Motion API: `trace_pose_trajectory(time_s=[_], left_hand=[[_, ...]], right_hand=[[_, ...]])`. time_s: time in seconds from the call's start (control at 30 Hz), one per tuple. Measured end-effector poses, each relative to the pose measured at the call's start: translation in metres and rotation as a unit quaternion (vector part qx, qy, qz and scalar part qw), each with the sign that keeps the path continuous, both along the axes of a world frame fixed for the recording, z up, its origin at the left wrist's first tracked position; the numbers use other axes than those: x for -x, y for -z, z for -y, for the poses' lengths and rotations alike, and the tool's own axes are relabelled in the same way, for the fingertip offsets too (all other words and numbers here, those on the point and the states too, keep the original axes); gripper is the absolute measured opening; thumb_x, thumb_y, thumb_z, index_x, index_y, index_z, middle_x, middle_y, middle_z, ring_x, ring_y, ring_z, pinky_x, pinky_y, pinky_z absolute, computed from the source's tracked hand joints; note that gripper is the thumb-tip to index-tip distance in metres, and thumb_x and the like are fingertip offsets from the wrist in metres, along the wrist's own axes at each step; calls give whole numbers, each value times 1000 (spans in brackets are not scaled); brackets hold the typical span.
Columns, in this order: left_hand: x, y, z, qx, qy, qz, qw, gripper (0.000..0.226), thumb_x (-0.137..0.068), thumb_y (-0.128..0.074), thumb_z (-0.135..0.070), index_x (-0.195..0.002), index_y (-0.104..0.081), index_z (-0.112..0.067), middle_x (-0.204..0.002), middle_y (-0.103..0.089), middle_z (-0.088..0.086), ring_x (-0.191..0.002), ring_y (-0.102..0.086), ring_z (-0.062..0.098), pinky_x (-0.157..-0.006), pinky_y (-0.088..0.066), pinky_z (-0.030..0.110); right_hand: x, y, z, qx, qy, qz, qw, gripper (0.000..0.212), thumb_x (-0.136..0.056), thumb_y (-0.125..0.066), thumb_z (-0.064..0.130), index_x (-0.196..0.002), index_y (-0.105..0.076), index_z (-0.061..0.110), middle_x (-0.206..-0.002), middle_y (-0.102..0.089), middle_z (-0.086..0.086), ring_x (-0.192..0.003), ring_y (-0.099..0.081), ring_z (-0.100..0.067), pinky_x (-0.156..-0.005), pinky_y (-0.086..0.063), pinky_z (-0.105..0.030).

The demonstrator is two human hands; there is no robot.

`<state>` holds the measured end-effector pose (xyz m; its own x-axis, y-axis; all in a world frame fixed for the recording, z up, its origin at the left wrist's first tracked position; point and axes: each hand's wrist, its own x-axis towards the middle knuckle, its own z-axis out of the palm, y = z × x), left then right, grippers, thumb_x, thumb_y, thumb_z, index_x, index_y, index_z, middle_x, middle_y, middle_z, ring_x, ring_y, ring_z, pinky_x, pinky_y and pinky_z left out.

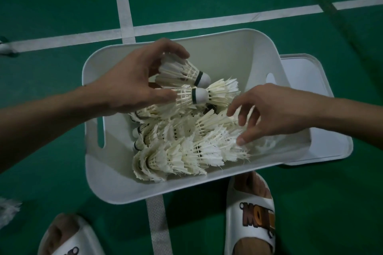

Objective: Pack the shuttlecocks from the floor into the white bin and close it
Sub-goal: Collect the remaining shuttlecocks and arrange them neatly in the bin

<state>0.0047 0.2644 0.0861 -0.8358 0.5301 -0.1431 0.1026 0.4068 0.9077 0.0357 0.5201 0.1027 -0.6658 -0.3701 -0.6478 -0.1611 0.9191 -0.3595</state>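
The white bin (217, 47) stands open on the green court floor, holding a pile of several white feather shuttlecocks (186, 145). My left hand (132, 85) reaches in from the left and grips two shuttlecocks (186, 80) by their feathers, cork tips pointing right, just above the pile. My right hand (275, 112) comes from the right with fingers spread, fingertips resting on the feathers of the pile. The bin's white lid (315, 109) lies flat on the floor, partly under the bin's right side.
White court lines (122, 6) cross behind the bin. One shuttlecock (5, 47) lies at the left edge, another feathery one (8, 209) at the lower left. My feet in white slippers (250, 213) stand right in front of the bin.
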Motion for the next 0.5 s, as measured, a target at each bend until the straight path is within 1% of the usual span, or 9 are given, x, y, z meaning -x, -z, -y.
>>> trace_pose_trajectory(time_s=[0.1,0.2,0.23,0.3,0.37,0.4,0.43,0.5], left_hand=[[-3,4,1,4,8,11,1000,64,-71,-75,6,-123,-49,-20,-110,-61,-1,-91,-68,13,-81,-57,28],[-4,6,-1,12,15,7,1000,66,-70,-77,3,-123,-49,-23,-110,-61,-3,-90,-68,13,-80,-58,31],[-4,6,-2,11,14,7,1000,66,-70,-77,2,-123,-49,-23,-110,-60,-3,-90,-67,13,-80,-58,31],[-3,6,-4,8,13,9,1000,66,-69,-78,2,-124,-48,-23,-111,-60,-3,-92,-67,13,-80,-58,31],[-4,6,-6,9,13,9,1000,67,-69,-78,1,-124,-48,-24,-113,-59,-3,-94,-67,14,-80,-58,34],[-5,6,-8,6,12,11,1000,67,-69,-78,0,-124,-48,-25,-114,-59,-3,-94,-67,14,-80,-58,34],[-5,6,-10,1,10,14,1000,67,-69,-78,0,-123,-48,-25,-114,-59,-3,-94,-67,14,-80,-58,34],[-7,7,-15,-10,3,17,1000,66,-69,-79,-1,-123,-49,-24,-112,-59,-3,-93,-66,13,-79,-59,32]], right_hand=[[-7,10,8,18,-13,-17,1000,51,-64,-83,47,-110,-66,31,-79,-64,15,-69,-60,2,-69,-49,-18],[-14,22,10,4,-28,-35,999,49,-67,-83,42,-111,-66,28,-78,-60,13,-65,-55,2,-67,-47,-20],[-16,24,9,9,-19,-35,999,49,-67,-83,41,-111,-67,28,-79,-61,13,-65,-54,3,-67,-47,-20],[-16,23,7,13,-12,-32,999,48,-67,-83,42,-110,-66,29,-85,-63,12,-65,-53,8,-65,-44,-14],[-12,18,5,12,-8,-24,1000,47,-66,-82,46,-108,-66,31,-88,-65,14,-69,-55,10,-67,-46,-11],[-8,15,4,17,6,-24,1000,47,-65,-81,49,-105,-66,31,-87,-66,14,-71,-59,8,-69,-49,-13],[-4,10,3,24,25,-32,999,46,-63,-80,52,-102,-67,31,-85,-68,15,-72,-62,5,-73,-53,-20],[4,3,2,58,94,-55,992,48,-56,-78,56,-95,-69,28,-79,-70,12,-72,-67,-1,-74,-57,-29]])
